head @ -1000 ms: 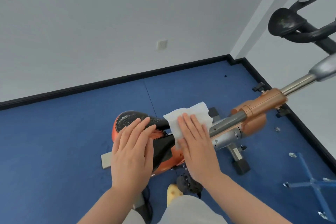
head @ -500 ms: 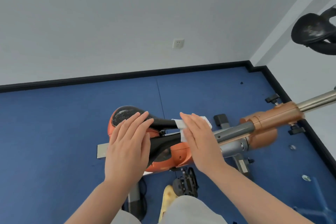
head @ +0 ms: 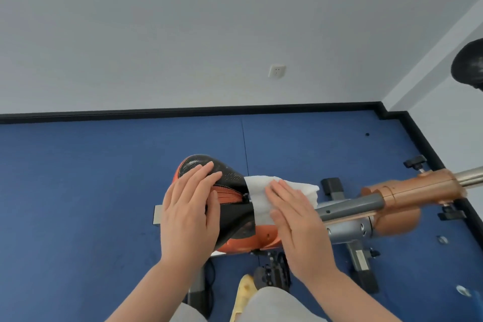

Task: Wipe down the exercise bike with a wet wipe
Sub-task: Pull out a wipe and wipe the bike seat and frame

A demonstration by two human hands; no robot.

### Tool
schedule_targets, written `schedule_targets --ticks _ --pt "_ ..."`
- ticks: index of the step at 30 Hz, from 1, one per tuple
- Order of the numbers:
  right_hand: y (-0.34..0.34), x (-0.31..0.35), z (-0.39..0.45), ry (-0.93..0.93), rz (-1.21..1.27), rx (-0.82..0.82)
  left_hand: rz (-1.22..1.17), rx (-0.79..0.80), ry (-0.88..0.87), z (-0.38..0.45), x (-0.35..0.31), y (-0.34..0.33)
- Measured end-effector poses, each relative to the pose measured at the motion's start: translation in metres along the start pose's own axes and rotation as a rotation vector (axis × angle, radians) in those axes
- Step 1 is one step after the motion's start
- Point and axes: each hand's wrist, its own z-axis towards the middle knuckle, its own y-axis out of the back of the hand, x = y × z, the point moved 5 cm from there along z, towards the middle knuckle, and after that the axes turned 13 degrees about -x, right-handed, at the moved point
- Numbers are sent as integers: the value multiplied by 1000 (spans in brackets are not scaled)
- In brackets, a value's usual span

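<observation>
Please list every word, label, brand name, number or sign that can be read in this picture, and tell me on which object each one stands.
No text can be read anywhere in this picture.
Pale sticker on the grey base bar of the exercise bike: any print is too small and blurred to read.
Wall socket: only its holes show, no writing.
Saddle, wet wipe, left hand and right hand: no lettering visible.

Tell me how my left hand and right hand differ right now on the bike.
The left hand rests bare on the black saddle; the right hand presses a white wet wipe against it. The left hand covers the saddle's wide end, the right hand the end nearer the grey post. Both lie flat with straight fingers.
</observation>
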Motion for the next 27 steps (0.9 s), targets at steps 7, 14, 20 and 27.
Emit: schedule_targets --ticks 7,14,20,27 --pt "-18 7 14 -58 -305 68 77 48 123 -19 18 2" --pt "-44 49 34 106 -252 253 35 142 209 -32 30 2" --pt "-38 37 25 52 -248 271 -41 150 298 -37 34 5" --pt "-50 69 52 114 -148 346 -127 150 337 -39 36 5"
